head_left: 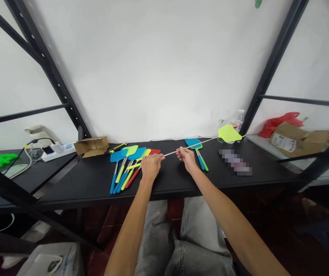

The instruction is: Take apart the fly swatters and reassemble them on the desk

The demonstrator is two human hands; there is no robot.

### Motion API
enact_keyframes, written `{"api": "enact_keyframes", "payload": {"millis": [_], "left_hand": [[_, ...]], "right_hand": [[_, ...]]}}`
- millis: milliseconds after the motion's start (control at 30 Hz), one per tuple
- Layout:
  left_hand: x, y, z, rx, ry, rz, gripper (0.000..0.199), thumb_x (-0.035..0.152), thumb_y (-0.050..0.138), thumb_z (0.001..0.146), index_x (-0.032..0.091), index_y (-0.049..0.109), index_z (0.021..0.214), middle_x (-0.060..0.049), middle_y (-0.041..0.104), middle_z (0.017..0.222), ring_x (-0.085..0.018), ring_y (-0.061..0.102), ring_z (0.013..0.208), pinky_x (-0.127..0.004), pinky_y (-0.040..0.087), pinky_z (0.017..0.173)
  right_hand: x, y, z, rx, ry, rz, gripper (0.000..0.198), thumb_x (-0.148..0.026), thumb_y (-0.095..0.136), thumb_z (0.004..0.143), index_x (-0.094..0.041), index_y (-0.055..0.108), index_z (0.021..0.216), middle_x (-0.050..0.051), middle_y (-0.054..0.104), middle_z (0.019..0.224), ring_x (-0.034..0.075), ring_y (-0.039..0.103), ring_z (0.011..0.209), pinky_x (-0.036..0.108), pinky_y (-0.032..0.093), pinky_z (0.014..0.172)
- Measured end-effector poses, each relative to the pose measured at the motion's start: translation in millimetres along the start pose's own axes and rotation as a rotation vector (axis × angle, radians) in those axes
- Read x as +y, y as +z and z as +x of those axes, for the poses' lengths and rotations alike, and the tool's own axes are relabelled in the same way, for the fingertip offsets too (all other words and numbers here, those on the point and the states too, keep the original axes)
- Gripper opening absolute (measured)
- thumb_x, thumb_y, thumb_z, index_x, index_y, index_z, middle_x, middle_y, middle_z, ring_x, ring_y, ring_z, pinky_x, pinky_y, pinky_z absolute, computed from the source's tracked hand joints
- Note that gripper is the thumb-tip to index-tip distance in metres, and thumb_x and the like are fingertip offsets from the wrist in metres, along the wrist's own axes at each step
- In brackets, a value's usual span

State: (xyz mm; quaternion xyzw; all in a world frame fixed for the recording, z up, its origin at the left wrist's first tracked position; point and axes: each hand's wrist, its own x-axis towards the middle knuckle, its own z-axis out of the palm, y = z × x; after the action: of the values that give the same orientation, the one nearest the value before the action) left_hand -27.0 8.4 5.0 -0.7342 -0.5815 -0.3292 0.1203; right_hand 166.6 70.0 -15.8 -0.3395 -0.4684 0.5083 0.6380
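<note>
A fly swatter with a yellow-green head (229, 133) is stretched out on its long thin metal rod, slanting up to the right above the table. My left hand (152, 165) is closed around its lower part, where a yellow handle sticks out to the left. Farther up the rod, my right hand (186, 157) pinches the metal between thumb and fingers. Left of my hands lie several short swatters side by side, among them a blue one (117, 155) and a red one (133, 178). Beyond my right hand a blue swatter (193, 143) overlaps a green one (205, 165).
An open cardboard box (92, 147) stands at the back left of the black table (81, 182), near a power strip (58, 152). A clear bottle (239, 119) stands at the back right, behind the yellow-green head. A pixelated item (235, 162) lies at right. Black metal posts (263, 82) flank the table.
</note>
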Motion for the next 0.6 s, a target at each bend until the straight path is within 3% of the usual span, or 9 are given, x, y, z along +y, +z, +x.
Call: {"api": "enact_keyframes", "payload": {"millis": [133,400,600], "left_hand": [[-3,-1,-1,0.018,-0.023,-0.005,0.035,0.048,0.045,0.099,0.028,0.073,0.107,-0.005,0.075,0.102,-0.023,0.065,0.097,-0.035,0.037,0.086],[-8,-6,-5,0.071,-0.132,0.047,0.024,0.034,0.057,0.094,0.027,0.07,0.112,-0.008,0.071,0.113,-0.027,0.063,0.102,-0.039,0.036,0.091],[-10,-6,-4,0.082,-0.149,0.032,0.02,0.035,0.058,0.093,0.027,0.073,0.103,-0.006,0.075,0.104,-0.026,0.064,0.099,-0.04,0.034,0.092]], "right_hand": [[-2,-3,0,0.037,0.008,0.043,0.047,-0.063,0.076,0.068,-0.018,0.072,0.078,0.006,0.068,0.072,0.013,0.056,0.056,0.025,0.036,0.046],[-11,-13,2,0.253,-0.029,0.246,0.048,-0.068,0.072,0.072,-0.021,0.065,0.076,0.0,0.055,0.06,0.011,0.05,0.052,0.025,0.04,0.045],[-13,-13,3,0.345,-0.029,0.336,0.05,-0.069,0.068,0.076,-0.02,0.058,0.073,-0.005,0.049,0.056,0.008,0.047,0.047,0.023,0.039,0.044]]}}
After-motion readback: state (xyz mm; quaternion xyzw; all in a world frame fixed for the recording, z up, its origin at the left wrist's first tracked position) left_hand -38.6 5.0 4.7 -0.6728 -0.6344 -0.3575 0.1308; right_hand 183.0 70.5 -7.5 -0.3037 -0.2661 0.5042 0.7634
